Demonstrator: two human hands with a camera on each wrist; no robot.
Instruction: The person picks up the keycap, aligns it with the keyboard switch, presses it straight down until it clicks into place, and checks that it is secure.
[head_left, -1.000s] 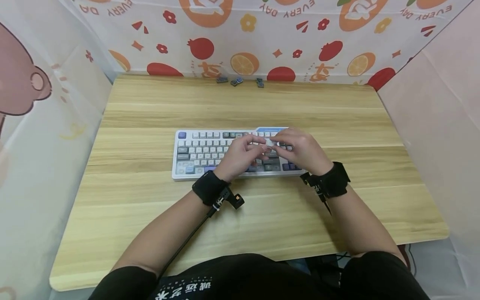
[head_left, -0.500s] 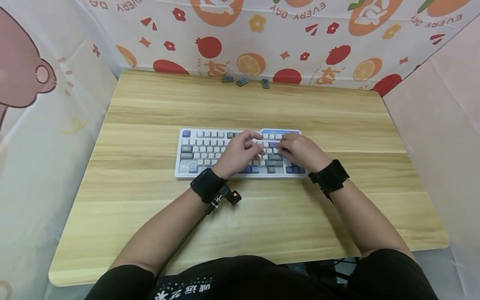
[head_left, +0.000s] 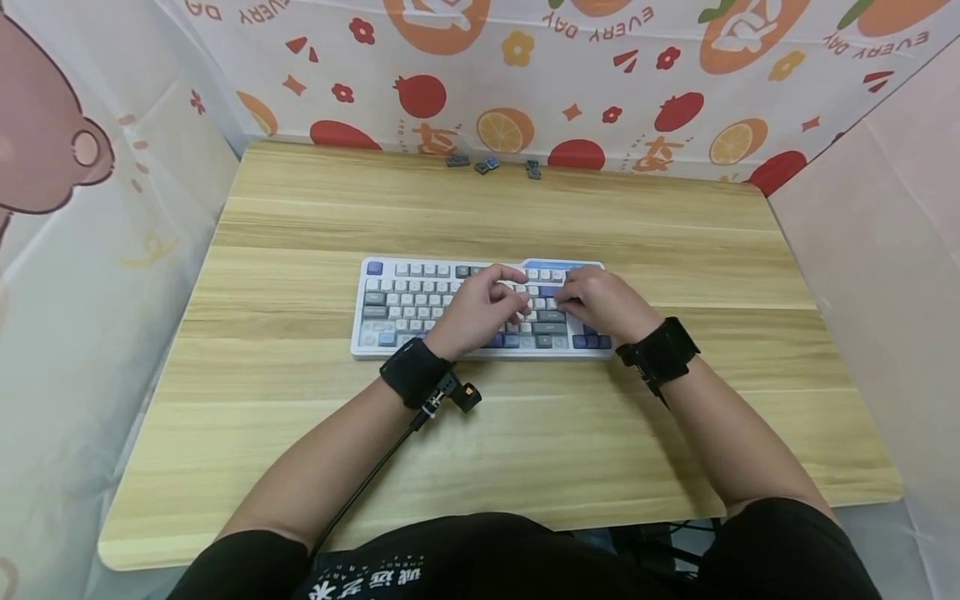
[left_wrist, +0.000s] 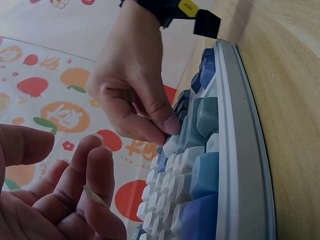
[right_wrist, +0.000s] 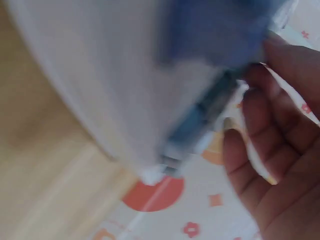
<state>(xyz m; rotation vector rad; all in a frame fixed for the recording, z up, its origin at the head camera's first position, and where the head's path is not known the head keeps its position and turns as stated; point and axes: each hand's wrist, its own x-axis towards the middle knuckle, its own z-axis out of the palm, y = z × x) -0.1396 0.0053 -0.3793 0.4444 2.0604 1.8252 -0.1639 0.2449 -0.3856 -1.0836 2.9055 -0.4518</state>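
Note:
A keyboard (head_left: 412,300) with white, grey and blue keycaps lies across the middle of the wooden table. On its right part, my right hand (head_left: 607,300) pinches a white keycap (left_wrist: 171,145) between thumb and index finger, low among the other keys in the left wrist view. My left hand (head_left: 480,308) hovers over the keyboard's middle, fingers loosely bent. Thumb and fingers stand apart in the left wrist view, with nothing held between them. The right wrist view is blurred; a blue keycap (right_wrist: 215,30) looms near the right fingers there.
Several small dark grey and blue pieces (head_left: 487,165) lie along the table's back edge. A patterned cloth (head_left: 517,83) hangs behind the wooden table (head_left: 375,467). A black cable (head_left: 375,475) runs along the left forearm from the wrist strap.
A second ago both hands' fingers met around a white keycap over the keyboard. Since then the right hand has moved down onto the keys with it, and the left has let go.

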